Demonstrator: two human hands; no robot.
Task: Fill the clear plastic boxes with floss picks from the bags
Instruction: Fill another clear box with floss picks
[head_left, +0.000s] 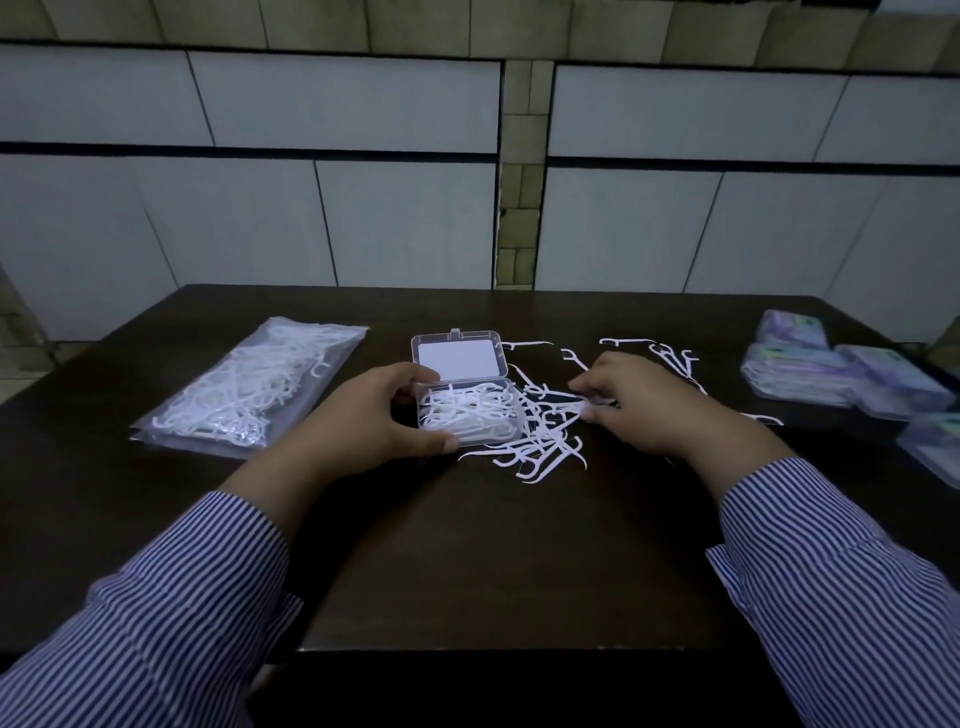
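The left hand (384, 415) grips the small clear plastic hinged box (470, 413), lid up and already heaped with white floss picks, at the middle of the dark wooden desk (467, 561). The right hand (660, 405) pinches picks from the loose white pile (540, 441) just right of it. Overfilling could stop the lid closing, or hooked picks could drag others out. No writing is legible on the clear bag of picks (249, 389) at left or the blurred stacked boxes (841, 374) far right.

A plain packing workroom: dark table (467, 545), tiled wall (363, 208), stacked filled boxes (831, 374).
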